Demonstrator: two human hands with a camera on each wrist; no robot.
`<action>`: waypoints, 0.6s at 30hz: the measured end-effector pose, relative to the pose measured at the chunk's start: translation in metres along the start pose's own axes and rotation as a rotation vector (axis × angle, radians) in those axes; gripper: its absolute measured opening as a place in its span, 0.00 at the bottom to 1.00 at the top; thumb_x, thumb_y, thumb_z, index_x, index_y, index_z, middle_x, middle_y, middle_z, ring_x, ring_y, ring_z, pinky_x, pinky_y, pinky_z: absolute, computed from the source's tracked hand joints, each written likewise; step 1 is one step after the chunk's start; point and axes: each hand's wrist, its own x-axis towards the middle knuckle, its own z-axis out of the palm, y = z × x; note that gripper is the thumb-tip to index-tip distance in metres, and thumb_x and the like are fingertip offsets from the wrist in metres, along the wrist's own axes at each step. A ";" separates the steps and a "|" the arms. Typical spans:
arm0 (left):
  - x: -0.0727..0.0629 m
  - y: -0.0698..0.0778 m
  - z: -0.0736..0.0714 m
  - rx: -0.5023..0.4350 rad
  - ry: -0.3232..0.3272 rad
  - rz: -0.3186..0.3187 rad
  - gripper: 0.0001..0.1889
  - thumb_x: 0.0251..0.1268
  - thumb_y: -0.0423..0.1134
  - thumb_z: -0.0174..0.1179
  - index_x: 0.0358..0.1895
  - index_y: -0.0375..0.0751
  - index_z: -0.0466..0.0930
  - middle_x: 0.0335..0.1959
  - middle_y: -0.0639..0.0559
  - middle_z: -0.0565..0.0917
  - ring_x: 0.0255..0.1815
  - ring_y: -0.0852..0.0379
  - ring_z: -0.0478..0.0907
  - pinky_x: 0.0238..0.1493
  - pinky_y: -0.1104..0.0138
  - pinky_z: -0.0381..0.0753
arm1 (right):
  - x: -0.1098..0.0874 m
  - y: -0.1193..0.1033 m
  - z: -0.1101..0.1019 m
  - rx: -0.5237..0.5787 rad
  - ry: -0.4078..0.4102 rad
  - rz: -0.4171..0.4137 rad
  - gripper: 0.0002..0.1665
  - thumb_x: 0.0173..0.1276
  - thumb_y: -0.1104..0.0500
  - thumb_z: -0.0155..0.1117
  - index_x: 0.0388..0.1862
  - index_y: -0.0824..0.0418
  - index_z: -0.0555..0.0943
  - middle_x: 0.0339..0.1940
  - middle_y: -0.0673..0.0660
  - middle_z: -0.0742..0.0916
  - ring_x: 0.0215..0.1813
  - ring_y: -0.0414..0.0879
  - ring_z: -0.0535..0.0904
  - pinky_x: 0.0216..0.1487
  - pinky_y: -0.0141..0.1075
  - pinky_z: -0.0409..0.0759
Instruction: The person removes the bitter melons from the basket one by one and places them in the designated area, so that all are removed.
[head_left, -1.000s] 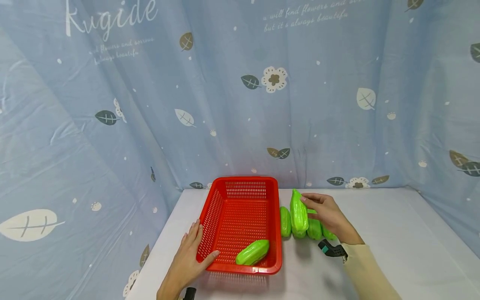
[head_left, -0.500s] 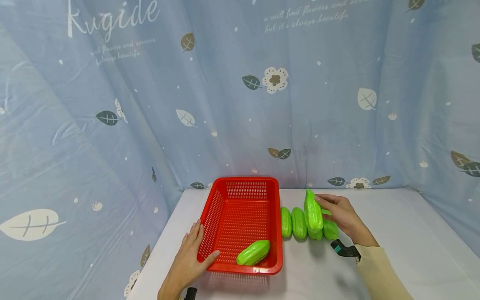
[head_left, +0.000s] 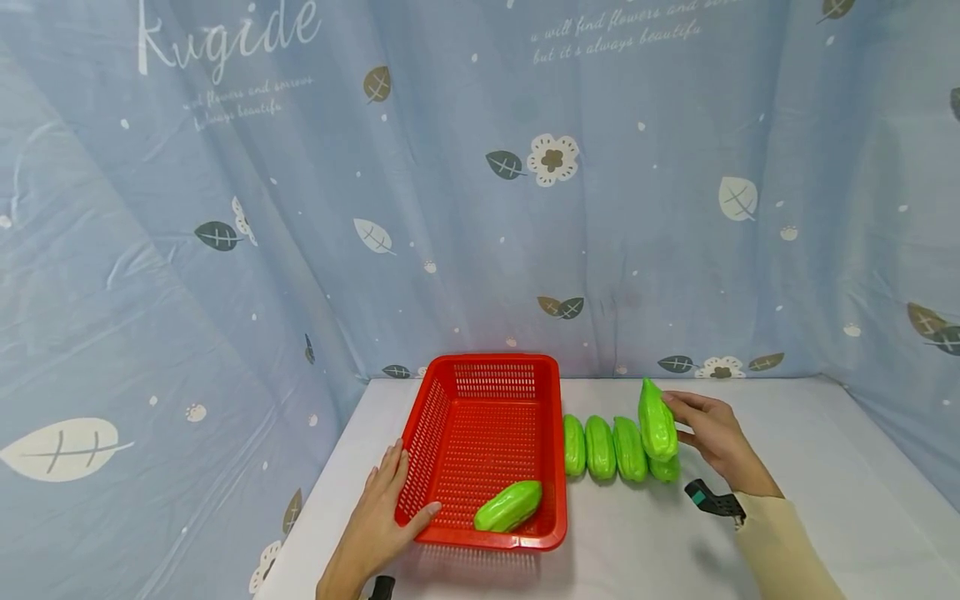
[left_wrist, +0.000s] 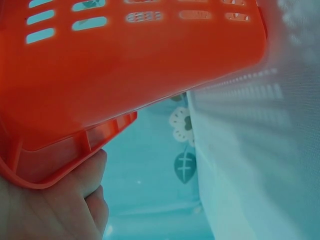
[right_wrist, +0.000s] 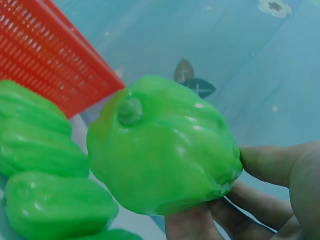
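Observation:
In the head view, my right hand (head_left: 715, 439) holds a light-green, ridged bitter melon (head_left: 657, 422) by its side, tipped upright above the right end of a row. In the right wrist view, thumb and fingers grip the melon (right_wrist: 165, 145), its stem nub facing the camera. Several similar melons (head_left: 600, 447) lie side by side on the table. Another melon (head_left: 508, 506) lies inside the red basket (head_left: 561, 467), near its front right corner. My left hand (head_left: 375, 517) rests with fingers extended along the basket's left rim, thumb over the front corner; in the left wrist view part of it is hidden.
The white table (head_left: 750, 467) runs back to a blue patterned curtain (head_left: 637, 208), which also hangs along the left. The row of melons begins close beside the basket's right wall.
My right hand has moved rightward along the row with the held melon, from over the row's second melon to above its right end. My left hand stays on the basket.

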 end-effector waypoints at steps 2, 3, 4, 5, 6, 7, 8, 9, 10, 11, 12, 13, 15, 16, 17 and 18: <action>-0.001 0.000 0.000 0.002 0.010 0.006 0.50 0.62 0.65 0.64 0.78 0.32 0.63 0.84 0.40 0.59 0.84 0.38 0.56 0.78 0.35 0.60 | 0.001 0.003 -0.003 -0.010 0.011 0.024 0.50 0.78 0.34 0.54 0.82 0.69 0.59 0.69 0.55 0.79 0.52 0.27 0.78 0.52 0.30 0.85; -0.001 0.000 -0.001 0.002 0.013 0.007 0.50 0.62 0.65 0.64 0.78 0.32 0.63 0.84 0.40 0.59 0.84 0.38 0.56 0.78 0.35 0.60 | 0.002 0.003 -0.005 -0.014 0.015 0.034 0.51 0.78 0.33 0.53 0.82 0.69 0.59 0.72 0.60 0.76 0.54 0.29 0.78 0.53 0.30 0.85; -0.001 0.000 -0.001 0.002 0.012 0.007 0.50 0.62 0.65 0.64 0.78 0.32 0.63 0.84 0.40 0.59 0.84 0.38 0.56 0.78 0.35 0.60 | 0.002 0.004 -0.006 -0.015 0.021 0.047 0.51 0.78 0.33 0.52 0.82 0.68 0.58 0.75 0.63 0.74 0.57 0.32 0.78 0.53 0.30 0.85; -0.001 0.001 -0.001 0.001 0.012 0.009 0.50 0.62 0.65 0.64 0.78 0.31 0.63 0.84 0.39 0.59 0.84 0.38 0.56 0.78 0.34 0.60 | 0.002 0.006 -0.008 -0.019 0.024 0.055 0.51 0.78 0.33 0.51 0.82 0.69 0.57 0.77 0.65 0.71 0.59 0.34 0.77 0.54 0.31 0.86; 0.000 0.001 -0.001 0.001 0.008 0.008 0.50 0.62 0.65 0.64 0.78 0.31 0.63 0.84 0.39 0.59 0.84 0.38 0.56 0.78 0.34 0.60 | 0.002 0.007 -0.010 -0.022 0.029 0.061 0.51 0.78 0.33 0.51 0.82 0.69 0.57 0.79 0.67 0.69 0.59 0.36 0.77 0.54 0.31 0.86; 0.000 0.001 -0.001 -0.001 0.002 0.004 0.50 0.63 0.65 0.64 0.78 0.32 0.62 0.84 0.40 0.58 0.85 0.38 0.55 0.78 0.35 0.59 | 0.002 0.007 -0.011 -0.025 0.034 0.065 0.51 0.79 0.33 0.50 0.82 0.69 0.58 0.79 0.67 0.69 0.60 0.36 0.77 0.53 0.31 0.86; 0.000 0.001 -0.001 -0.001 -0.002 0.002 0.50 0.63 0.65 0.63 0.79 0.32 0.62 0.84 0.40 0.58 0.85 0.39 0.55 0.79 0.35 0.59 | 0.003 0.008 -0.013 -0.026 0.038 0.068 0.51 0.79 0.33 0.50 0.82 0.69 0.58 0.78 0.67 0.69 0.59 0.36 0.77 0.53 0.31 0.86; 0.000 0.001 -0.002 -0.003 -0.006 -0.002 0.51 0.63 0.65 0.63 0.79 0.32 0.61 0.85 0.40 0.58 0.85 0.39 0.55 0.79 0.35 0.59 | 0.003 0.009 -0.015 -0.028 0.039 0.070 0.51 0.79 0.33 0.50 0.82 0.69 0.58 0.78 0.67 0.70 0.57 0.34 0.77 0.53 0.31 0.86; 0.000 0.002 -0.002 -0.002 -0.008 -0.003 0.51 0.63 0.65 0.63 0.79 0.32 0.61 0.85 0.40 0.57 0.85 0.39 0.55 0.79 0.35 0.58 | 0.003 0.010 -0.017 -0.031 0.041 0.072 0.50 0.79 0.33 0.50 0.82 0.69 0.58 0.77 0.67 0.71 0.56 0.32 0.77 0.53 0.31 0.86; 0.000 0.002 -0.002 -0.001 -0.008 -0.003 0.51 0.63 0.65 0.63 0.79 0.32 0.61 0.85 0.40 0.57 0.85 0.38 0.55 0.79 0.35 0.59 | 0.003 0.010 -0.018 -0.031 0.043 0.073 0.51 0.79 0.33 0.50 0.82 0.69 0.58 0.77 0.66 0.71 0.54 0.31 0.76 0.52 0.30 0.86; 0.000 0.002 -0.002 -0.001 -0.009 -0.005 0.51 0.63 0.65 0.63 0.79 0.32 0.61 0.85 0.40 0.57 0.85 0.38 0.54 0.79 0.35 0.58 | 0.004 0.011 -0.020 -0.028 0.047 0.074 0.50 0.79 0.33 0.50 0.82 0.69 0.58 0.76 0.65 0.72 0.53 0.29 0.76 0.52 0.30 0.86; 0.000 0.002 -0.002 0.000 -0.009 -0.006 0.51 0.63 0.66 0.63 0.79 0.33 0.61 0.85 0.40 0.57 0.85 0.39 0.54 0.79 0.35 0.58 | 0.004 0.012 -0.021 -0.027 0.047 0.075 0.50 0.79 0.33 0.50 0.82 0.69 0.58 0.75 0.64 0.72 0.52 0.29 0.76 0.52 0.30 0.86; 0.000 0.002 -0.003 0.004 -0.009 -0.006 0.51 0.63 0.66 0.63 0.79 0.33 0.62 0.85 0.41 0.57 0.85 0.39 0.54 0.79 0.34 0.59 | 0.005 0.014 -0.024 -0.022 0.050 0.081 0.50 0.79 0.34 0.50 0.82 0.70 0.58 0.74 0.63 0.74 0.52 0.29 0.76 0.51 0.30 0.86; 0.000 0.002 -0.003 0.006 -0.010 -0.005 0.51 0.63 0.66 0.62 0.79 0.33 0.62 0.85 0.41 0.57 0.85 0.39 0.54 0.79 0.35 0.59 | 0.005 0.015 -0.025 -0.020 0.053 0.083 0.50 0.79 0.34 0.50 0.82 0.70 0.58 0.72 0.61 0.74 0.52 0.30 0.76 0.51 0.30 0.86; 0.000 0.002 -0.003 0.008 -0.012 -0.004 0.51 0.63 0.66 0.62 0.79 0.33 0.61 0.85 0.41 0.57 0.85 0.39 0.54 0.79 0.35 0.58 | 0.005 0.016 -0.027 -0.017 0.057 0.085 0.49 0.79 0.34 0.50 0.82 0.70 0.58 0.71 0.60 0.75 0.52 0.30 0.75 0.51 0.30 0.86; 0.000 0.002 -0.003 0.009 -0.013 -0.002 0.51 0.63 0.66 0.62 0.79 0.33 0.61 0.85 0.41 0.57 0.85 0.39 0.54 0.79 0.35 0.58 | 0.005 0.017 -0.028 -0.016 0.061 0.086 0.49 0.80 0.34 0.50 0.81 0.70 0.59 0.70 0.59 0.76 0.51 0.29 0.76 0.50 0.29 0.86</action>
